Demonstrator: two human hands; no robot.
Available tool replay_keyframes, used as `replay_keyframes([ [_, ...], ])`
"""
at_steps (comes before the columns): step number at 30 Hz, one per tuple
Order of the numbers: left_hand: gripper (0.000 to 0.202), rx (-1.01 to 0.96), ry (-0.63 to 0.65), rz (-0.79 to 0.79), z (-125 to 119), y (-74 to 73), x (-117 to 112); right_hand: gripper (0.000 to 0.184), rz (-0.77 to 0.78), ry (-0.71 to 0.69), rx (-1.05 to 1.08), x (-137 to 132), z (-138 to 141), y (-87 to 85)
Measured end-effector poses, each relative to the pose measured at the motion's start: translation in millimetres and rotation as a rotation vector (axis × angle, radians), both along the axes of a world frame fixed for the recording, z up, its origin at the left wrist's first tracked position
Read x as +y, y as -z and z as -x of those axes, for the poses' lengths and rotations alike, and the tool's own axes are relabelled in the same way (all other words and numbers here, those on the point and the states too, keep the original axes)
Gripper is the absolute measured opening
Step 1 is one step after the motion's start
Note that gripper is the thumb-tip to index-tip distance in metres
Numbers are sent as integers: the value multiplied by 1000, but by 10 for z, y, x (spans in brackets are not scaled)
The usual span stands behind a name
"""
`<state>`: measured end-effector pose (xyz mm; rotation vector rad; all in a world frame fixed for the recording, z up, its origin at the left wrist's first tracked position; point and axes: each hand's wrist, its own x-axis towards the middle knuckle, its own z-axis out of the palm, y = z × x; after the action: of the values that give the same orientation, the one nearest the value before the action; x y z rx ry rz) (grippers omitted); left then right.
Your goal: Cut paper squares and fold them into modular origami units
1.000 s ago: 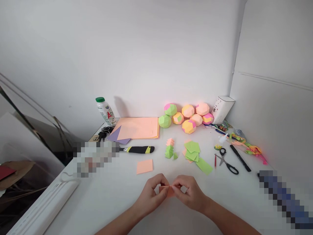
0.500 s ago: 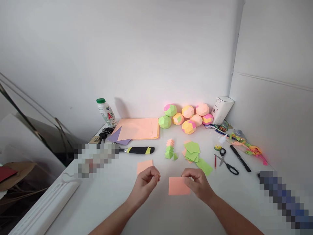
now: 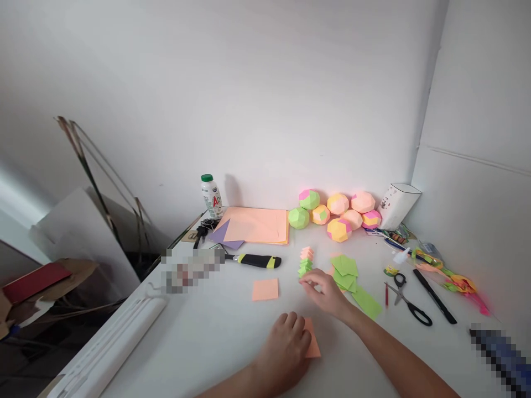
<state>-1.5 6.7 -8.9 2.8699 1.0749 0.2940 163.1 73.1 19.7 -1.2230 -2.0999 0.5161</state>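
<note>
My left hand (image 3: 285, 347) is closed low over the table, its curled fingers on a peach paper square (image 3: 314, 344) that sticks out at the right. The paper's left part is hidden under them. My right hand (image 3: 326, 293) reaches to the near end of a row of small folded paper pieces (image 3: 306, 260), peach at the far end and green nearer. Its thumb and fingertips are pinched together, and what they hold, if anything, cannot be made out. Another peach paper square (image 3: 265, 289) lies flat to the left. Green paper squares (image 3: 345, 271) are piled right of the row.
Paper balls (image 3: 339, 230) sit along the wall. Beside them are peach sheets (image 3: 255, 225) and a bottle (image 3: 212, 197). A utility knife (image 3: 259, 260) lies at left; scissors (image 3: 409, 303), a black stick-like tool (image 3: 435, 296) and a glue bottle (image 3: 397, 260) lie at right.
The peach square has passed from my right hand to my left, which has come right and nearer. My right hand has moved to the folded pieces. The camera view has shifted left.
</note>
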Motion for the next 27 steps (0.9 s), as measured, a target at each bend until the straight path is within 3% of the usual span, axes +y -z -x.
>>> replay_keyframes([
  [1,27,-4,-5,41,1,-12,6,19,-73,-35,-137,128,135,5],
  [3,42,-69,2,77,9,-35,20,23,-108,-75,-215,386,435,27],
  [7,33,-148,139,77,29,-43,57,36,-128,-155,-371,803,974,109],
  [10,29,-132,198,133,39,-23,84,36,-117,-211,-466,949,1201,142],
  [13,39,-151,193,161,52,-9,107,38,-125,-212,-494,927,1227,90],
  [16,51,-181,184,184,66,-8,115,42,-147,-168,-449,736,1018,-49],
  [19,49,-190,178,193,81,-24,112,40,-142,-88,-282,361,542,-210],
  [22,44,-172,180,224,113,-63,118,37,-24,-32,-102,-211,-125,-310],
  [27,61,-174,226,329,194,-130,166,35,252,147,-143,-1362,-1067,-264],
])
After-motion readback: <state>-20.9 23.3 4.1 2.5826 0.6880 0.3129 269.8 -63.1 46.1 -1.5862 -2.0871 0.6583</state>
